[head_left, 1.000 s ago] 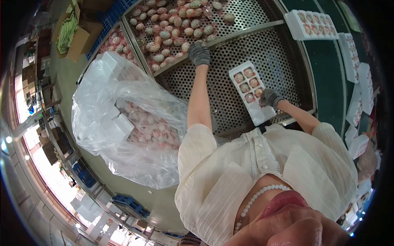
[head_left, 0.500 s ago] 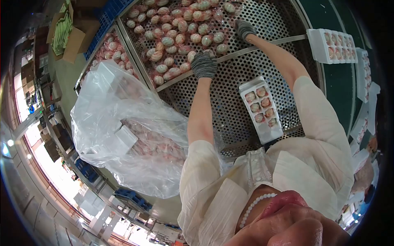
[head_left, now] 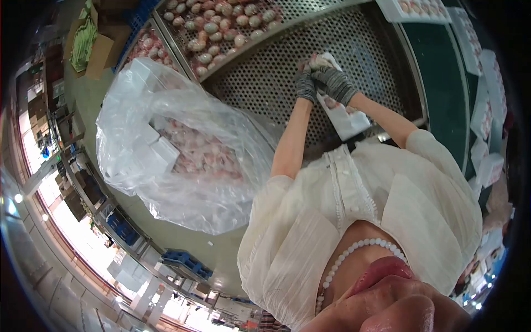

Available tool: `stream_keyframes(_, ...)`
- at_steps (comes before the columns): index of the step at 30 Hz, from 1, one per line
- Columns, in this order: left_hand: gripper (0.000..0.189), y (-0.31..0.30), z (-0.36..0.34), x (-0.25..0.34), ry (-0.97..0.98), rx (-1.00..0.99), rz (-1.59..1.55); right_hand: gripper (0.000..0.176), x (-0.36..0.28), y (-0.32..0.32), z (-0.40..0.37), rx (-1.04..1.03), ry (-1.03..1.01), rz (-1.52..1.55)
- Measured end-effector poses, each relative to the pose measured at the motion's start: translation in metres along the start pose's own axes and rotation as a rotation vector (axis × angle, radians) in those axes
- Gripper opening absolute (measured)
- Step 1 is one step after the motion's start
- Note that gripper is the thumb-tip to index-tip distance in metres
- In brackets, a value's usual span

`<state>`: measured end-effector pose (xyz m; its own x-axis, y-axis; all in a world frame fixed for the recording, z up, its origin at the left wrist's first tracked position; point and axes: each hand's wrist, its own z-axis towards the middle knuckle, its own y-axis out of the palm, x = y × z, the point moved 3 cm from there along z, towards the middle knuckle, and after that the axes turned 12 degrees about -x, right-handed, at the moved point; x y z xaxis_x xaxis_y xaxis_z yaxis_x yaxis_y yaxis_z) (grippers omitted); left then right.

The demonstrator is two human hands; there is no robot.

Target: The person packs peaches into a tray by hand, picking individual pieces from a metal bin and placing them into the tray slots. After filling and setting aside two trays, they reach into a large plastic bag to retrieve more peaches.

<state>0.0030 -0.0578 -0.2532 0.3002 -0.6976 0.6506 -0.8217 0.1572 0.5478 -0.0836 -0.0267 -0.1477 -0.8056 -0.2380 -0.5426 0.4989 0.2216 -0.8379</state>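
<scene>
Both gloved hands are close together over a white tray (head_left: 349, 126) that lies on the perforated metal surface (head_left: 265, 72). My left hand (head_left: 306, 87), in a grey striped knit glove, has its fingers curled at a pale, reddish plastic-wrapped egg (head_left: 315, 61). Right beside it my right hand (head_left: 335, 84), gloved alike, bends over the tray with fingers closed around wrapped eggs; its fingertips are partly hidden. The hands cover most of the tray's cups. A few reddish wrapped items show under the right hand.
Many wrapped eggs (head_left: 221, 25) lie behind a metal divider (head_left: 265, 41). A large clear plastic bag (head_left: 204, 205) with reddish contents stands at left. At right, filled white trays (head_left: 415, 11) line a green belt (head_left: 437, 83). An open carton (head_left: 105, 52) sits far left.
Both hands have left the egg pile and come together over the tray, bringing wrapped eggs. The view has shifted, so the pile and the belt trays appear higher.
</scene>
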Motion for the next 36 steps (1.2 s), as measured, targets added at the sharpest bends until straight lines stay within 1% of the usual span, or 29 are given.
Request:
stream_keyframes(1,0.032,-0.006,-0.015,-0.026,-0.094,0.137,-0.129,0.021,-0.001,0.015,-0.024,-0.127,0.025,0.106)
stream_keyframes(2,0.033,-0.003,-0.037,-0.039,0.026,0.094,-0.145,0.028,-0.002,0.020,-0.050,-0.033,-0.046,0.207)
stream_keyframes(3,0.033,0.002,-0.058,-0.047,0.015,0.090,-0.146,0.028,0.000,0.019,-0.073,-0.034,-0.034,0.208)
stream_keyframes(5,0.032,0.010,-0.094,-0.064,-0.204,0.029,0.087,0.035,-0.002,0.008,-0.114,0.206,0.065,-0.055)
stream_keyframes(6,0.028,0.007,-0.099,-0.082,-0.212,-0.013,0.125,0.044,-0.001,-0.002,-0.127,0.035,0.284,0.216)
stream_keyframes(7,0.028,0.002,-0.105,-0.099,-0.219,-0.011,0.124,0.044,-0.007,-0.002,-0.137,0.031,0.289,0.220)
stream_keyframes(9,0.025,0.003,-0.112,-0.119,-0.106,-0.161,0.485,0.051,0.000,0.015,-0.161,-0.088,0.266,0.182)
stream_keyframes(10,0.024,0.006,-0.114,-0.127,-0.177,-0.121,0.501,0.054,0.007,0.038,-0.167,-0.100,0.191,0.386)
stream_keyframes(11,0.024,0.010,-0.115,-0.128,-0.173,-0.128,0.504,0.054,0.006,0.044,-0.170,-0.093,0.192,0.382)
stream_keyframes(13,0.023,0.009,-0.118,-0.126,-0.196,0.012,0.566,0.055,0.007,0.061,-0.176,-0.214,0.327,0.522)
stream_keyframes(14,0.021,0.008,-0.114,-0.122,-0.101,0.034,0.643,0.055,0.005,0.061,-0.173,-0.168,0.309,0.351)
stream_keyframes(15,0.021,0.011,-0.114,-0.122,-0.097,0.030,0.648,0.055,0.004,0.061,-0.172,-0.160,0.310,0.350)
stream_keyframes(17,0.020,0.019,-0.120,-0.117,-0.113,0.077,0.426,0.051,0.003,0.063,-0.165,-0.021,0.541,0.442)
stream_keyframes(18,0.019,0.006,-0.115,-0.125,-0.093,0.055,0.561,0.051,-0.003,0.063,-0.163,-0.016,0.540,0.449)
stream_keyframes(19,0.019,-0.003,-0.115,-0.131,-0.091,0.054,0.570,0.048,-0.009,0.061,-0.160,-0.063,0.544,0.381)
stream_keyframes(21,0.016,-0.011,-0.115,-0.128,0.138,0.208,1.071,0.043,-0.022,0.046,-0.151,-0.154,0.556,0.235)
stream_keyframes(22,0.018,-0.013,-0.117,-0.129,0.093,0.217,1.071,0.041,-0.033,0.034,-0.146,-0.356,0.404,0.152)
stream_keyframes(23,0.018,-0.009,-0.121,-0.121,0.097,0.216,1.070,0.041,-0.025,0.048,-0.152,-0.354,0.404,0.149)
stream_keyframes(25,0.019,0.009,-0.131,-0.100,0.015,0.230,1.158,0.037,-0.009,0.077,-0.164,0.039,0.198,-0.140)
stream_keyframes(26,0.019,0.015,-0.131,-0.096,0.016,0.234,1.154,0.037,-0.012,0.069,-0.161,0.037,0.193,-0.142)
stream_keyframes(28,0.020,0.020,-0.132,-0.089,0.058,0.301,1.208,0.037,-0.017,0.053,-0.152,-0.155,0.325,0.138)
stream_keyframes(29,0.020,0.020,-0.135,-0.090,0.056,0.302,1.206,0.037,-0.014,0.058,-0.150,-0.158,0.325,0.137)
stream_keyframes(31,0.020,0.029,-0.140,-0.087,0.353,0.211,1.325,0.033,0.003,0.072,-0.144,-0.206,0.460,0.249)
stream_keyframes(32,0.020,0.012,-0.129,-0.110,0.406,0.216,1.266,0.031,0.002,0.068,-0.140,-0.255,0.426,0.188)
stream_keyframes(33,0.020,0.010,-0.133,-0.111,0.404,0.220,1.269,0.031,-0.001,0.069,-0.139,-0.256,0.423,0.192)
stream_keyframes(35,0.020,0.011,-0.132,-0.111,0.359,0.197,1.333,0.026,-0.003,0.063,-0.136,-0.269,0.452,0.048)
stream_keyframes(36,0.019,0.007,-0.126,-0.117,0.285,0.159,1.284,0.023,-0.010,0.058,-0.139,-0.182,0.426,0.036)
